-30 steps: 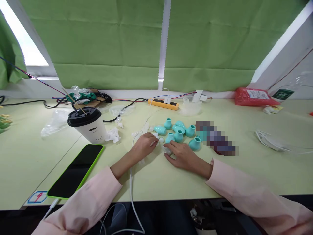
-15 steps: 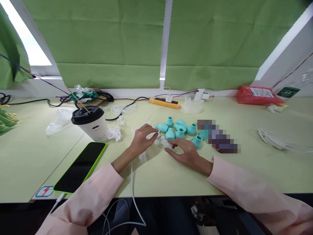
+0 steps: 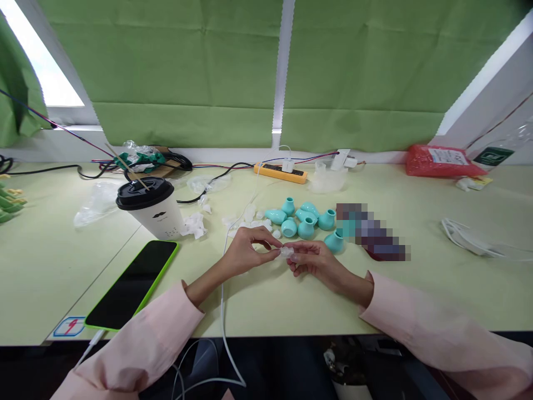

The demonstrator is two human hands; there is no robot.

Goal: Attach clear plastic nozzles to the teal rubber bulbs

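Note:
Between my two hands is a small translucent white piece point(image 3: 286, 252), pinched from both sides. My left hand point(image 3: 250, 250) grips its left end with thumb and fingertips. At its right end, the thumb and fingers of my right hand point(image 3: 318, 262) are closed on it. Just beyond the hands lie several small turquoise vases point(image 3: 306, 228), some upright and some tipped over. Several loose whitish pieces point(image 3: 250, 214) are scattered left of the vases, partly behind my left hand.
A white cup point(image 3: 160, 216) with a black lid and a phone point(image 3: 133, 284) are on the left. A white cable point(image 3: 223, 311) runs beneath my left wrist. Farther back sit a yellow power strip point(image 3: 280, 173) and a red package point(image 3: 441, 161). A pixelated area lies right of the vases.
Both hands have come together nearer the table's front, the translucent piece now between them. One turquoise vase near the middle has tipped, its round end now facing me.

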